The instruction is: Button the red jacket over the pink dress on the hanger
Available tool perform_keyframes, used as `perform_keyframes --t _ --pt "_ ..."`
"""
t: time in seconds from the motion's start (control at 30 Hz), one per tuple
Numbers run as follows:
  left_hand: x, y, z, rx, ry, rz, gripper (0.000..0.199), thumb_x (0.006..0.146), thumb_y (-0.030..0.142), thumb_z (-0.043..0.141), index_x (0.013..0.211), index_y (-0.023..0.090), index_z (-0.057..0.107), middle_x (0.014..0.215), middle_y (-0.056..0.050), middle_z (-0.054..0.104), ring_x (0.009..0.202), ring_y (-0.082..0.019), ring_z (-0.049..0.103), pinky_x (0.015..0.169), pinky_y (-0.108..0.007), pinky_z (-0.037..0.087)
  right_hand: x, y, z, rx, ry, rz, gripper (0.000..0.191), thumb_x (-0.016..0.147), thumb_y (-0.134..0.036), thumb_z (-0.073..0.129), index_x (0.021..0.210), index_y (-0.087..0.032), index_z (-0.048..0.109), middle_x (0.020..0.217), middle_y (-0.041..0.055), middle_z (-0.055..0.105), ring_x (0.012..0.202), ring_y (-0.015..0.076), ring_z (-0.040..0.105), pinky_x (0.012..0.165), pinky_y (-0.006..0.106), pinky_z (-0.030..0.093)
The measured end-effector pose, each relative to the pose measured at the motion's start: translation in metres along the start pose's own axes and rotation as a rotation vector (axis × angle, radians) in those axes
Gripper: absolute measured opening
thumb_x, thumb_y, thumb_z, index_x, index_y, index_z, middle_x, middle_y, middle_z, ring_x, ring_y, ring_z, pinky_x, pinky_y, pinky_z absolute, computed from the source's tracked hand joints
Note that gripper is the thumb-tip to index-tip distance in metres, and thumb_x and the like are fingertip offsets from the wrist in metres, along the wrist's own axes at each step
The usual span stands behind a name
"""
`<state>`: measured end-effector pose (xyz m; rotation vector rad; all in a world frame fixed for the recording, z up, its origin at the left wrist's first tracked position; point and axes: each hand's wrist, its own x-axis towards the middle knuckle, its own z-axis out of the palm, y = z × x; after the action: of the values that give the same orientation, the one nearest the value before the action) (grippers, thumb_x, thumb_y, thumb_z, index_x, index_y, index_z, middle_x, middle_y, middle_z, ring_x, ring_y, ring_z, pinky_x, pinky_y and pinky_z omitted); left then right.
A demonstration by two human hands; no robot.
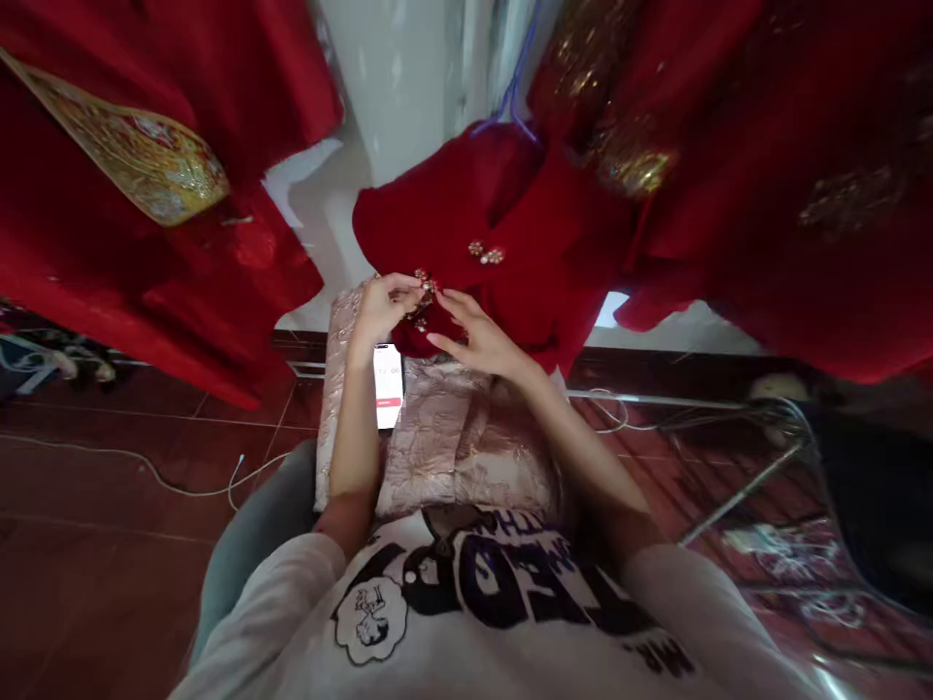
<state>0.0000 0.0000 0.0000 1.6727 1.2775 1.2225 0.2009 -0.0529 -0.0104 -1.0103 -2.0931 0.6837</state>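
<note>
A red garment [550,233] hangs in front of me on a blue hanger [510,112], its lower part spread over a pink quilted cushion [430,457]. A jewelled flower ornament [486,253] sits on its front. My left hand [383,303] pinches a second jewelled ornament [426,282] at the garment's left edge between thumb and fingers. My right hand [481,335] is beside it with fingers apart, the index fingertip close to that ornament. Whether this fingertip touches it I cannot tell. More small beads [421,325] show between the hands.
A lit phone [389,384] lies on the cushion beside my left forearm. Red garments with gold decoration [164,165] hang at left, and more red garments [765,194] at right. A white cable [156,476] runs over the tiled floor. A metal rack [743,491] stands at right.
</note>
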Motion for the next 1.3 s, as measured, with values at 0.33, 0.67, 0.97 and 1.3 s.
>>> perform_keyframes --t 0.33,0.67,0.97,1.3 --pt "-0.007 -0.004 -0.01 0.31 -0.437 -0.28 0.031 0.066 -0.002 0.064 0.093 0.013 0.068 0.076 -0.002 0.071 0.067 -0.012 0.066 0.057 -0.018 0.046 -0.011 -0.006 -0.045 -0.356 -0.171 0.398 0.024 0.09 -0.018 0.068 0.11 -0.013 0.079 0.086 0.0086 0.079 0.085 0.0242 0.076 0.087 0.038 0.059" --pt "-0.003 -0.006 0.001 0.346 -0.503 -0.25 0.034 0.064 0.001 0.064 0.092 0.011 0.08 0.081 -0.004 0.078 0.074 -0.014 0.071 0.065 -0.019 0.052 -0.003 0.005 -0.013 -0.527 -0.131 0.372 0.007 0.083 -0.017 0.077 0.088 -0.018 0.072 0.105 0.0088 0.077 0.096 0.024 0.073 0.078 0.031 0.05" --pt "-0.007 0.012 -0.001 0.349 -0.38 -0.252 0.013 0.062 -0.001 0.066 0.062 0.012 0.071 0.057 0.003 0.064 0.056 -0.009 0.057 0.055 -0.019 0.042 -0.002 0.019 -0.028 0.195 -0.238 0.181 0.007 0.078 -0.023 0.075 0.083 -0.018 0.074 0.085 0.004 0.079 0.081 0.0171 0.075 0.08 0.029 0.058" --pt "-0.005 -0.006 -0.006 0.277 -0.424 -0.204 0.004 0.06 0.011 0.069 0.064 0.011 0.068 0.059 0.003 0.062 0.056 -0.009 0.054 0.055 -0.02 0.041 -0.001 0.022 -0.016 0.155 -0.262 0.205 0.039 0.09 -0.018 0.068 0.128 -0.021 0.077 0.132 0.0043 0.074 0.12 0.022 0.074 0.11 0.04 0.058"
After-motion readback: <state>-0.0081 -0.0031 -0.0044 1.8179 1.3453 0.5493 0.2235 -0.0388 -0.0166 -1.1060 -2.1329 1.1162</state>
